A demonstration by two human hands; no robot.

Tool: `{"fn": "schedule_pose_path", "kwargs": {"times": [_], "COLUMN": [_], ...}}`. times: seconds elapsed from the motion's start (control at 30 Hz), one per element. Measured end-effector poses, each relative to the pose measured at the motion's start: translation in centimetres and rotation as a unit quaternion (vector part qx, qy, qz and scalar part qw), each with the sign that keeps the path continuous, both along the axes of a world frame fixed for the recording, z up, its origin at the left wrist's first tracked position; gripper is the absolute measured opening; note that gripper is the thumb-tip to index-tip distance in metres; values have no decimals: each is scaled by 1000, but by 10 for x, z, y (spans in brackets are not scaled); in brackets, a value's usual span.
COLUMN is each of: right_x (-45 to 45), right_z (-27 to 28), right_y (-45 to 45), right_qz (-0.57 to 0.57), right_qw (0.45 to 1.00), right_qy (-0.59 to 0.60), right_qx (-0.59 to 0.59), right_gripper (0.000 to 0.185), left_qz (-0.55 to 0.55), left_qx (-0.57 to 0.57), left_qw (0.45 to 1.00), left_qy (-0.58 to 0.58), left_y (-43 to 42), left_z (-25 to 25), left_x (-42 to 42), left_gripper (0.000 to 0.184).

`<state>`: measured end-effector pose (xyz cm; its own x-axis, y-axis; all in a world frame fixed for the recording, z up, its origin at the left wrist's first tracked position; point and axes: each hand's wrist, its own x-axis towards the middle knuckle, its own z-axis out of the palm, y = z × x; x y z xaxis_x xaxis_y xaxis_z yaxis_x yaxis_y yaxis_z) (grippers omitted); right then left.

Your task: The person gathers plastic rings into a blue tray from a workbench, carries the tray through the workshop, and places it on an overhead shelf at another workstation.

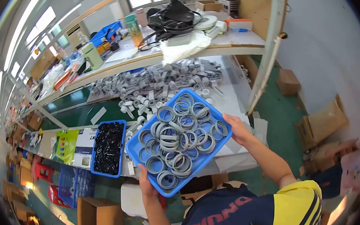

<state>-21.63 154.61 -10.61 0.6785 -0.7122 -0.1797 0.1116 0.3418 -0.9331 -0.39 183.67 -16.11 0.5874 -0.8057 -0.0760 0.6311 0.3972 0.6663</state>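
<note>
A blue plastic tray (202,165) of grey rings (169,138) is held up tilted in front of me, over the near edge of the workbench. My left hand (147,185) grips its lower left side, thumb on the rim. At the opposite upper right side, my right hand (237,128) is closed on the edge; the fingers beneath are hidden. Loose rings of several sizes overlap inside. Behind the tray, many grey plastic parts (166,80) are heaped on the bench. A second blue tray with small black parts (109,144) stands to the left.
Above the bench runs a shelf (238,50) carrying a black bag (174,18), bottles and boxes. Its post (266,72) rises on the right. Cardboard boxes (98,220), a blue crate (76,185) and red stools (44,172) occupy the floor at the left; more cartons (323,121) lie right.
</note>
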Motion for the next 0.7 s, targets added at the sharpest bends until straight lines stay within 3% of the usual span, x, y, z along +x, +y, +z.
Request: {"fn": "schedule_pose_path", "kwargs": {"times": [0.2,0.33,0.57,0.7], "right_x": [85,149,297,398], "right_z": [33,52,164,196], "right_y": [-67,-106,-154,-191], "right_qz": [148,306,167,-13], "right_qw": [988,901,881,829], "right_qy": [23,136,-111,28], "right_qx": [-34,-276,-429,-559], "right_gripper": [42,44,42,58], "left_qz": [145,215,273,299], "left_qx": [-6,3,-8,-4], "left_qw": [989,977,962,954], "left_qy": [21,-6,-27,-9], "left_y": [-18,-6,42,70], "left_z": [39,65,60,44], "left_x": [13,24,80,114], "left_gripper": [61,62,60,60]}}
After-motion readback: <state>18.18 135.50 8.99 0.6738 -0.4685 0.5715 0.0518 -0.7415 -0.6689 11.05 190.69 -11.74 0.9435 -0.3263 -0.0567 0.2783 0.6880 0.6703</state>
